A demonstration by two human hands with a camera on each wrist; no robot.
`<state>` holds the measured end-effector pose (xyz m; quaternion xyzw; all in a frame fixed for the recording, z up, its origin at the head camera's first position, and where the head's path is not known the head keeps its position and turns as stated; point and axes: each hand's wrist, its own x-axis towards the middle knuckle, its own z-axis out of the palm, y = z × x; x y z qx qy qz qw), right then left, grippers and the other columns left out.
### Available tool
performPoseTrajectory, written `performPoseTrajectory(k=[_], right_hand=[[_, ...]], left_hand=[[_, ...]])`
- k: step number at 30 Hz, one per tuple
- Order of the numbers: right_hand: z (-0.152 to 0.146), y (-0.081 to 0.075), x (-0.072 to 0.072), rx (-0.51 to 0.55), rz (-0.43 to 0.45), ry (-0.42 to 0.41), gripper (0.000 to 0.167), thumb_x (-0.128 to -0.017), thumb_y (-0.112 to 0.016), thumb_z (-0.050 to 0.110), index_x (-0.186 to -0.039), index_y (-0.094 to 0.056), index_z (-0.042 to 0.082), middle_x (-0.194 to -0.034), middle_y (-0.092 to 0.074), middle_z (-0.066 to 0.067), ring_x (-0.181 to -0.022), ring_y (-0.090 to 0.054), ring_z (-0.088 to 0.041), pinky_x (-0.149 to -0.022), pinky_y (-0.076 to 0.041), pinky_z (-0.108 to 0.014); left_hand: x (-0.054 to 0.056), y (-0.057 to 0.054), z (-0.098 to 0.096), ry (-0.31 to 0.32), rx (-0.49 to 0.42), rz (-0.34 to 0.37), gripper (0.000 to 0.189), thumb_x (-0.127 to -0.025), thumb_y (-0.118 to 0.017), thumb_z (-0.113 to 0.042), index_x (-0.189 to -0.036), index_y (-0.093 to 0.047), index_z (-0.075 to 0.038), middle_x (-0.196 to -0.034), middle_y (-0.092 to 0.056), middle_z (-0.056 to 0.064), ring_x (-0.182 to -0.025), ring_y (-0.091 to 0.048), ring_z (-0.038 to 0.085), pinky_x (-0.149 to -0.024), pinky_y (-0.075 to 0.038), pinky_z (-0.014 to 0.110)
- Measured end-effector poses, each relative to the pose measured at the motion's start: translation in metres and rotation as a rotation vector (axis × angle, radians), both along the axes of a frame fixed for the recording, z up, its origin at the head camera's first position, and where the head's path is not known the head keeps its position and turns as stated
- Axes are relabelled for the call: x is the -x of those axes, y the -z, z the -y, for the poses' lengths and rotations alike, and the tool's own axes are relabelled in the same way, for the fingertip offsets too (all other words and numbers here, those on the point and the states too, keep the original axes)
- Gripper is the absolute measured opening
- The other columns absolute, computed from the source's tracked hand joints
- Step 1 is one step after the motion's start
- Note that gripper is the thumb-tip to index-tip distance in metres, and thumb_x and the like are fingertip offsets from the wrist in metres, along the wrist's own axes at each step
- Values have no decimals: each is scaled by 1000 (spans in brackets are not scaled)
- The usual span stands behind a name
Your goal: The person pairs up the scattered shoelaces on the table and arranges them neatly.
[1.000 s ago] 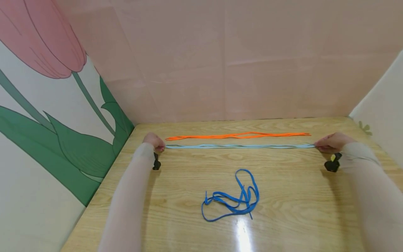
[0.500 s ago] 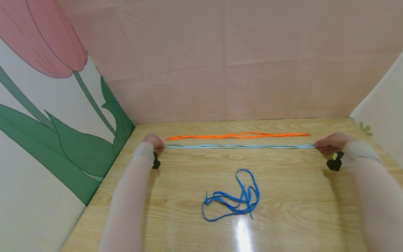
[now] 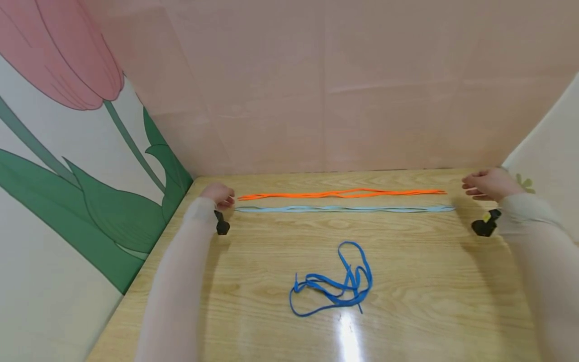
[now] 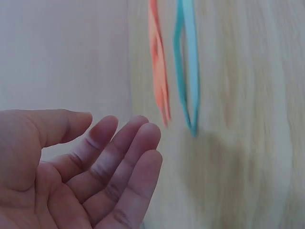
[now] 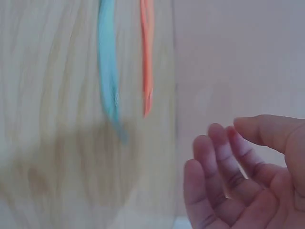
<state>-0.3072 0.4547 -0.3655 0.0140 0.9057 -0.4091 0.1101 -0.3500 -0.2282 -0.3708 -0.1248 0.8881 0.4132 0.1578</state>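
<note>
A light blue shoelace, folded into parallel strands, lies straight across the table from left to right. Just behind it and parallel runs an orange shoelace. My left hand hovers off the left ends of both, fingers relaxed and holding nothing; the left wrist view shows its loosely bent fingers apart from the looped light blue end. Off the right ends, my right hand is raised, also holding nothing. In the right wrist view its fingers are spread beside the light blue tip.
A darker blue shoelace lies in a loose tangle nearer the front of the wooden table. A pink covering stands behind the table's back edge; a tulip-patterned panel borders the left.
Both hands have let go of the light blue shoelace's ends. The right hand has moved up and to the right, the left slightly back. The laces stay in place.
</note>
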Motion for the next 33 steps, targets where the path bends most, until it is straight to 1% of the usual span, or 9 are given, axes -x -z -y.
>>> performPoseTrajectory(k=[1,5,8,9,13,16,20,27,33], right_hand=[[7,-2,1,-14,-17,-13,59,-104,-37,28,-131,-32,-24,-100,-68,-16,-76,-63,1,-76,-58,-31],[41,-4,4,-18,-73,-45,50,-104,-38,26,-128,-37,-18,-101,-66,-18,-77,-63,-3,-73,-57,-28],[72,-5,3,-11,-109,-90,41,-104,-41,23,-123,-41,-14,-99,-64,-7,-78,-64,-7,-69,-55,-24],[84,-5,2,-20,-119,-109,39,-104,-42,23,-121,-43,-12,-101,-64,-10,-80,-64,-10,-70,-55,-24],[132,-9,-9,-75,-171,-229,33,-103,-47,24,-119,-49,-5,-111,-59,-20,-87,-61,-17,-75,-55,-30],[168,-8,-22,-116,-234,-315,22,-100,-54,20,-111,-56,0,-103,-61,-17,-86,-62,-22,-73,-54,-35],[210,-1,-41,-159,-266,-473,8,-95,-61,14,-100,-61,8,-96,-64,-10,-85,-62,-24,-70,-51,-33],[257,26,-75,-189,-287,-871,8,-89,-70,12,-94,-68,17,-91,-64,7,-82,-58,-6,-72,-52,-24],[272,39,-95,-312,-267,-1019,16,-83,-76,16,-94,-67,24,-94,-60,13,-85,-55,-1,-76,-51,-21]], left_hand=[[-3,-3,-5,14,-4,-5,37,-98,-50,-19,-130,-55,1,-111,-65,17,-88,-68,22,-88,-55,38],[-12,-13,-29,77,-29,-32,36,-99,-48,-19,-129,-55,1,-118,-63,20,-101,-65,29,-97,-50,43],[-16,-15,-46,130,-63,-35,36,-100,-48,-18,-128,-55,3,-120,-63,22,-105,-64,33,-98,-49,45],[-18,-15,-52,150,-65,-34,36,-100,-47,-18,-128,-56,3,-119,-63,23,-105,-64,33,-98,-49,45],[-23,-16,-72,227,-60,-39,34,-100,-48,-19,-123,-60,4,-113,-66,21,-103,-65,34,-94,-51,45],[-29,-17,-84,292,-23,-53,33,-100,-49,-21,-120,-61,3,-107,-68,17,-98,-67,31,-90,-54,42],[-39,-18,-98,370,16,-58,32,-99,-50,-21,-117,-63,1,-104,-70,15,-97,-68,31,-86,-55,39],[-50,-13,-112,439,26,-33,32,-99,-51,-21,-116,-64,2,-102,-70,15,-99,-66,33,-91,-53,43],[-59,-8,-124,509,57,-7,30,-99,-54,-21,-112,-65,3,-103,-70,14,-98,-66,32,-88,-54,41]])
